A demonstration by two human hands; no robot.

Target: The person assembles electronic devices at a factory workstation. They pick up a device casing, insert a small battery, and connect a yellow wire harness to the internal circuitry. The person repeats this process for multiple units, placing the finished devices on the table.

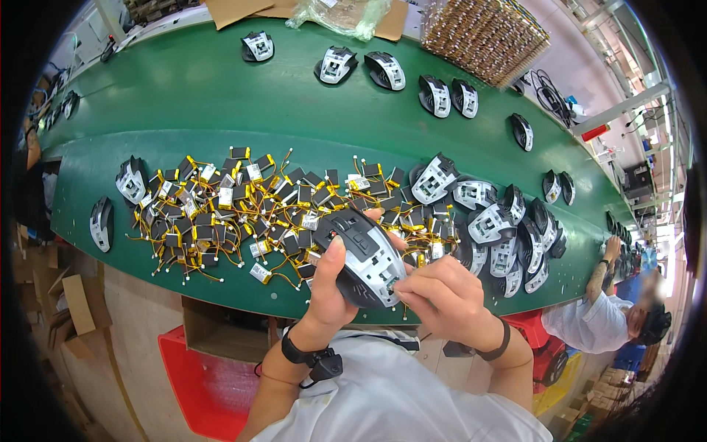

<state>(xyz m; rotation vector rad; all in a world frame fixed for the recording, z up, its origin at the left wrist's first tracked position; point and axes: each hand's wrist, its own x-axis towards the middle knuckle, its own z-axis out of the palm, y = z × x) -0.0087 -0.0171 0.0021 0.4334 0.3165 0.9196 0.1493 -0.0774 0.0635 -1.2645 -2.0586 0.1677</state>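
Note:
My left hand (328, 289) grips a partly open computer mouse (362, 249), black at the sides with a silver-grey inner frame. It is held tilted above the table's near edge. At the mouse's lower right end my right hand (455, 300) is closed in a pinch, its thumb and fingertips against an opening in the frame. Whatever lies between those fingertips is too small and hidden to make out. Behind the mouse spreads a heap of small battery packs (213, 221), dark and silver with yellow tape, thin wires and white plugs. Some of them are covered by my hands.
Right of the batteries, similar mice (492, 223) lie piled on the green table (294, 103). More stand along its far strip. A stack of brown trays (486, 40) sits at the back. Below are a red bin (177, 383) and cardboard boxes. Another person (589, 320) works at the right.

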